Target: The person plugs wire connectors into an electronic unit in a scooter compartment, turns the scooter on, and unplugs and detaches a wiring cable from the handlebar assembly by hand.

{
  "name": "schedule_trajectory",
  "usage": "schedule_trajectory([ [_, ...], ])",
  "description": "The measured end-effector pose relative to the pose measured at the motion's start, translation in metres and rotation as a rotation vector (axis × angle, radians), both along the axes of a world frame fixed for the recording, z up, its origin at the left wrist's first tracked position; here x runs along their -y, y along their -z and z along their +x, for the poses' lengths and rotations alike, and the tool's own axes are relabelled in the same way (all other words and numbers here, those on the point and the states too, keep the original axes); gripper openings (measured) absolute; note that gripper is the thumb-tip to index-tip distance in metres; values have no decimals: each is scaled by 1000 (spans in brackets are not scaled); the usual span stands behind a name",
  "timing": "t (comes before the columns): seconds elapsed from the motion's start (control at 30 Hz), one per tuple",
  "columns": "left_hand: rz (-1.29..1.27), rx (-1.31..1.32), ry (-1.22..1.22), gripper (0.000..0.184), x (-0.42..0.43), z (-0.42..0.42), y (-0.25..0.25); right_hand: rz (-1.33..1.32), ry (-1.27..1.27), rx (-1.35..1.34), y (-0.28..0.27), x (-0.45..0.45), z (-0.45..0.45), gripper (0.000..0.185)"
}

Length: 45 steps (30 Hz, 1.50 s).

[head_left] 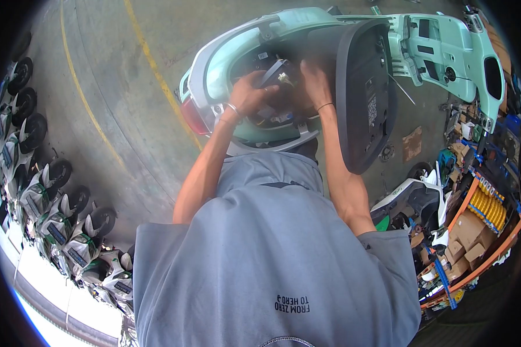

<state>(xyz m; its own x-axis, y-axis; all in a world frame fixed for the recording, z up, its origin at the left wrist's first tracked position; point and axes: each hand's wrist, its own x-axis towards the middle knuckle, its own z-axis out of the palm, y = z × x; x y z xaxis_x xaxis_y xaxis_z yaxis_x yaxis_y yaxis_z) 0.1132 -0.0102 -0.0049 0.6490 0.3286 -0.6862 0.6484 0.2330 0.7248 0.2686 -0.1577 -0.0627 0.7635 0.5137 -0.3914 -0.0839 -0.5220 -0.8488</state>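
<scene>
- One person in one grey shirt [260,243] stood nearest, with two bare arms reaching forward into one scooter.
- Two hands worked in its single opening, just apart from each other: the left hand [252,93], with one pale bracelet [232,109] at the wrist, was beside one dark strip [271,74]; the right hand [314,84], with one thin dark band [325,106], was on the seat side.
- The fingers of both were blurred and partly hidden, so I could not tell whether either set was apart, together or clamped on anything.
- One white connector [284,78] showed between the two hands, inside the opening.
- One mint-green scooter [307,17] surrounded the work, with one red tail light [195,118] at its left end and one black seat [362,92] tipped up beside the right forearm.
- Two yellow lines [150,55] ran along the floor [110,46] to the left; one brown flat piece [412,144] lay on it to the right.
- Farther right stood one orange-framed rack [472,194] with several cardboard boxes [468,231].
- Farther left stood a row of parked scooters [55,222], at least six, too crowded to count exactly.
</scene>
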Motion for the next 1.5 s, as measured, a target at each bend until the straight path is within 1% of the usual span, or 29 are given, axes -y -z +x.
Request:
schedule_trajectory([
  [0.07,0,-9,7,66,1,-3,8,-308,-59,123,0,-6,-2,54],
  [0.13,288,115,-35,63,5,-7,24,-299,-84,34,14,-2,8,51],
  [0.17,321,135,-99,61,8,-10,27,-345,-111,-26,31,3,10,50],
  [0.2,133,92,-186,60,6,-5,1,-391,-139,-88,42,8,11,50],
  [0.23,121,77,-212,60,6,-4,-2,-495,-129,-205,30,2,8,47],
  [0.27,110,61,-242,60,6,-5,-3,-496,-129,-207,22,2,1,47],
  [0.33,100,70,-280,60,9,-8,4,-546,-331,-11,17,4,-9,44],
  [0.37,91,86,-316,60,10,-7,7,-511,-188,-47,18,4,-10,38],
  [0.4,92,87,-319,60,11,-7,6,-510,-191,-45,33,9,-8,38],
  [0.47,174,83,-280,60,11,-7,2,-723,-931,524,70,19,1,37],
  [0.5,174,83,-283,60,10,-8,4,-744,-925,470,46,10,-3,39],
  [0.53,121,87,-269,60,7,-10,5,-744,-928,473,68,22,-7,39],
  [0.6,71,92,-261,60,1,-12,7,-697,-278,413,111,42,-18,40],
  [0.63,37,115,-236,61,-2,-14,7,-584,-152,317,63,28,-28,40],
  [0.67,2,135,-214,62,-5,-17,7,-580,-163,318,35,21,-38,40],
  [0.73,10,100,-173,63,-8,-21,3,-258,12,336,-4,15,-55,46],
  [0.77,35,107,-146,64,-8,-23,3,-257,4,337,-23,14,-61,46],
  [0.83,57,111,-99,69,-9,-25,7,-139,97,128,-52,19,-72,57],
  [0.87,55,116,-98,69,-10,-27,10,-141,99,134,-56,26,-76,57],
  [0.93,63,159,-48,75,-10,-30,15,205,165,-45,-65,35,-81,63],
  [0.97,62,163,-50,75,-10,-30,19,284,206,-72,-69,38,-82,52],
  [1.0,69,176,-12,78,-11,-31,21,283,205,-72,-72,41,-79,52],
  [1.07,79,189,27,80,-12,-33,24,114,148,-106,-78,49,-69,43],
  [1.1,54,186,45,82,-13,-32,22,168,215,-167,-83,48,-69,41],
  [1.2,46,184,90,88,-17,-30,13,179,194,-216,-89,45,-67,38],
  [1.33,62,240,178,96,-17,-35,1,220,44,-175,-107,30,-86,33],
  [1.37,61,243,179,96,-16,-35,1,161,-2,-166,-101,32,-88,32],
  [1.4,81,239,166,99,-14,-36,1,65,-18,-57,-100,27,-92,32],
  [1.5,69,234,139,102,-13,-35,-2,25,30,-87,-98,16,-93,31],
])
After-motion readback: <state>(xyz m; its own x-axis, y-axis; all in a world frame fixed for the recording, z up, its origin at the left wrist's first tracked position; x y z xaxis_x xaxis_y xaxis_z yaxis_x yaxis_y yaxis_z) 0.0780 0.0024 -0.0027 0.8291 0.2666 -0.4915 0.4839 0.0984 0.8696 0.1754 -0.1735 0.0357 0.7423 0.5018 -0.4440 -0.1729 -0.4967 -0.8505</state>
